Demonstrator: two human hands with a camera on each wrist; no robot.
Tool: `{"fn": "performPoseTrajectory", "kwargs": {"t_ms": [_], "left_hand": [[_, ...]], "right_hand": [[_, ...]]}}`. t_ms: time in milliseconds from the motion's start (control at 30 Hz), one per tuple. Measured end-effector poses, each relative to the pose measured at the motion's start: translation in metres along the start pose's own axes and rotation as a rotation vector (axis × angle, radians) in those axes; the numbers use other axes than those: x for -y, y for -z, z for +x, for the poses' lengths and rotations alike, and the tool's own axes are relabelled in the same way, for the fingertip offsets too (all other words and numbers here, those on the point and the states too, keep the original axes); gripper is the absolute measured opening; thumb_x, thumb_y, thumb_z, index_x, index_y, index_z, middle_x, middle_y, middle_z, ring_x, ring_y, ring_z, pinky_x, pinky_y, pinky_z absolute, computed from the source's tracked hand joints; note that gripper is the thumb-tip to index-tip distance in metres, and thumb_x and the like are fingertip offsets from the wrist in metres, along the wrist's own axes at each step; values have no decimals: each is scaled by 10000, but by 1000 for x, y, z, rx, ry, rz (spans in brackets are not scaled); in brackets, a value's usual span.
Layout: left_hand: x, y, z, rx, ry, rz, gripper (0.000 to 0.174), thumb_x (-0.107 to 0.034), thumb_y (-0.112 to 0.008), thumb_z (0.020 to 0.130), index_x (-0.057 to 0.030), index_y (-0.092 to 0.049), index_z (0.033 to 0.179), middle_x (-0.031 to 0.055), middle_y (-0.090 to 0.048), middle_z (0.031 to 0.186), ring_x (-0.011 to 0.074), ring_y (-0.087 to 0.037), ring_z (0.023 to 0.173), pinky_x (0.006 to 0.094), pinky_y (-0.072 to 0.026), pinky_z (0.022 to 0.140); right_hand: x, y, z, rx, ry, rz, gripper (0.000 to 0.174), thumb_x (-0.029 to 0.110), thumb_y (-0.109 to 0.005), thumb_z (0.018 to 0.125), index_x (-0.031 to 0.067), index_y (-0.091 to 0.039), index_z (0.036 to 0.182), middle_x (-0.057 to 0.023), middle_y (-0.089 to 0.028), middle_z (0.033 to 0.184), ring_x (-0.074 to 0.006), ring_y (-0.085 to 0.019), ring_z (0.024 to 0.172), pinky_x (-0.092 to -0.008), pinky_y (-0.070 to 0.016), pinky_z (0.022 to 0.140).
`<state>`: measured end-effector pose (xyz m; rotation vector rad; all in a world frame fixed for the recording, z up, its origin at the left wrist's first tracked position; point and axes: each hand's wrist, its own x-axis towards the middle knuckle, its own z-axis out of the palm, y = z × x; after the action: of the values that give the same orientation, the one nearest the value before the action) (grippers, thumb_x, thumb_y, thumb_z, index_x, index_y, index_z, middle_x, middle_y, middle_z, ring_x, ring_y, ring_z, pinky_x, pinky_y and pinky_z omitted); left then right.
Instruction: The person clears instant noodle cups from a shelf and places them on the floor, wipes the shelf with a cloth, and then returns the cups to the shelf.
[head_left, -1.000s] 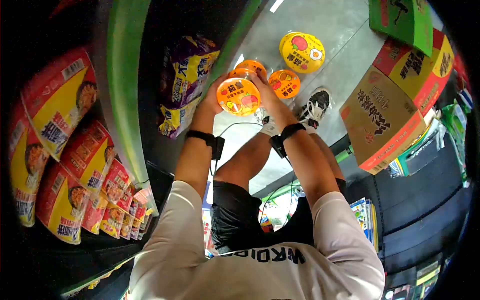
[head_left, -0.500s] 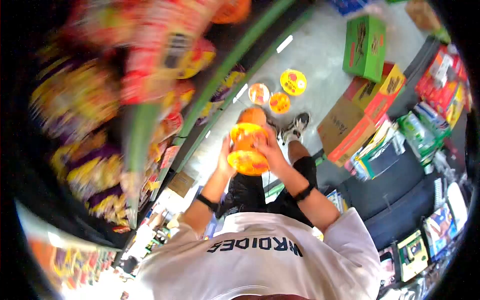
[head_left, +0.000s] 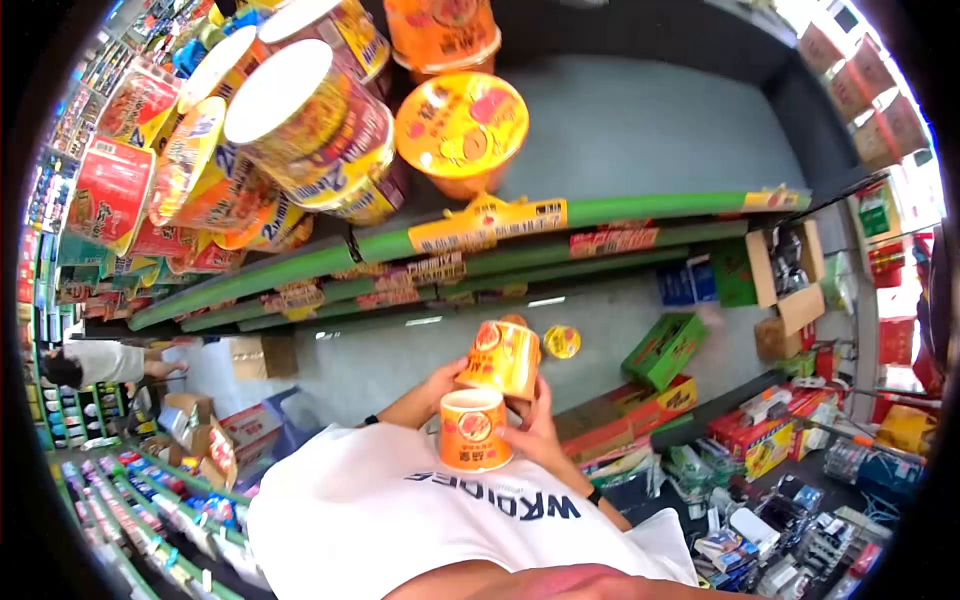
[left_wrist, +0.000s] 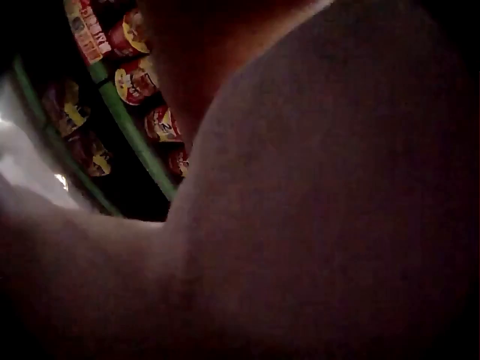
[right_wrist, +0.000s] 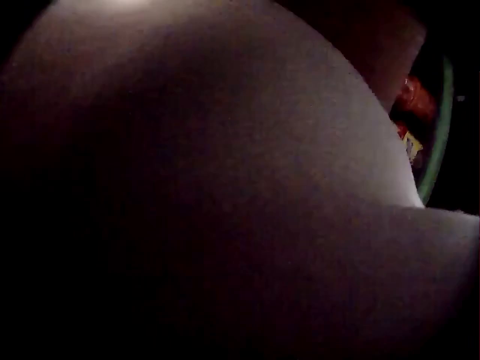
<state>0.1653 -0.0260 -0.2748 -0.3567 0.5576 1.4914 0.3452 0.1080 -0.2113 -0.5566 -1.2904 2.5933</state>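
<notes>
Two orange instant noodle cups are held in front of the white shirt in the head view. The upper noodle cup (head_left: 503, 358) is tilted, and the lower noodle cup (head_left: 473, 432) sits nearer the chest. My left hand (head_left: 441, 384) grips the upper cup from its left side, its fingers partly hidden behind it. From the right, my right hand (head_left: 536, 432) holds the cups, with its thumb against the lower one. Both wrist views are dark and mostly filled by skin.
Ahead runs a shelf with a green edge (head_left: 640, 207). On it stand an orange noodle cup with a yellow lid (head_left: 462, 125) and stacked purple-yellow noodle cups (head_left: 310, 125). A yellow-lidded cup (head_left: 562, 342) stands on the floor, near a green box (head_left: 664, 350).
The view has swung up from the floor to the shelf. Both hands have brought the orange cups up close to the chest, away from the cups on the floor.
</notes>
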Motion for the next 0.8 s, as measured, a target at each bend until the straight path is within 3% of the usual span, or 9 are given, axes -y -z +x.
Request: {"fn": "performPoseTrajectory", "kwargs": {"t_ms": [67, 100, 167, 367, 500, 567, 667, 700, 800], "left_hand": [[-7, -7, -8, 166, -97, 37, 744, -340, -690, 855, -50, -363, 1457, 192, -514, 1395, 343, -539, 1249, 491, -423, 1072], [-10, -5, -4, 197, -101, 11, 752, -328, -706, 842, -44, -369, 1451, 191, -527, 1382, 340, -554, 1232, 479, -433, 1066], [-12, -4, 7, 260, -87, -33, 765, -344, -714, 830, -41, -375, 1445, 194, -538, 1368, 339, -566, 1218, 471, -441, 1060], [-35, -40, 9, 442, -100, -48, 820, -405, -744, 776, -37, -395, 1420, 218, -566, 1319, 340, -598, 1171, 455, -462, 1039], [-40, -54, 6, 417, -395, 102, 808, -409, -743, 779, -75, -381, 1419, 130, -568, 1321, 269, -588, 1182, 429, -523, 953], [-55, -32, 11, 509, -399, 170, 821, -424, -744, 777, -81, -378, 1427, 107, -531, 1373, 252, -547, 1235, 449, -475, 1016], [-76, -51, -32, 467, -404, 208, 852, -445, -752, 761, -110, -370, 1446, 101, -516, 1397, 266, -529, 1257, 503, -424, 1052], [-80, -30, -31, 472, -395, 187, 860, -435, -757, 753, -127, -364, 1454, 102, -511, 1406, 275, -516, 1274, 538, -415, 1048], [-77, -21, -44, 387, -476, 174, 872, -484, -736, 743, -71, -402, 1434, 136, -525, 1399, 301, -521, 1267, 526, -432, 1022]], "right_hand": [[-10, -6, -7, 52, -102, -93, 1103, 1, -763, 745, 132, -8, 1539, -128, -271, 1511, -249, -319, 1406, -414, -413, 1079], [-9, -6, -4, 47, -86, -116, 1103, 1, -763, 745, 132, -8, 1539, -128, -271, 1511, -249, -319, 1406, -414, -413, 1079], [-5, -6, 3, 136, -366, 176, 1073, 27, -782, 736, 100, -69, 1535, -128, -343, 1484, -241, -388, 1368, -402, -399, 1089], [13, -17, 18, 239, -252, -57, 1037, 95, -810, 731, 80, -147, 1528, -116, -411, 1453, -229, -444, 1325, -393, -399, 1085], [38, -19, 11, 211, -242, 40, 1074, 226, -821, 712, 84, -146, 1536, -131, -406, 1469, -242, -451, 1332, -416, -402, 1090], [61, -23, 7, 253, -223, 272, 1066, 270, -818, 697, 83, -185, 1534, -148, -398, 1488, -270, -459, 1334, -427, -400, 1098], [119, -23, 25, 291, 133, 253, 1156, 293, -924, 570, 115, -274, 1510, -157, -462, 1445, -296, -518, 1277, -472, -424, 1080], [140, -21, 34, 144, 210, 144, 1141, 278, -943, 552, 140, -313, 1492, -125, -477, 1437, -300, -526, 1259, -487, -450, 1055], [224, -44, 71, 225, 455, 22, 1068, 232, -900, 642, 137, -283, 1509, -110, -439, 1460, -316, -470, 1305, -527, -423, 1069]]}}
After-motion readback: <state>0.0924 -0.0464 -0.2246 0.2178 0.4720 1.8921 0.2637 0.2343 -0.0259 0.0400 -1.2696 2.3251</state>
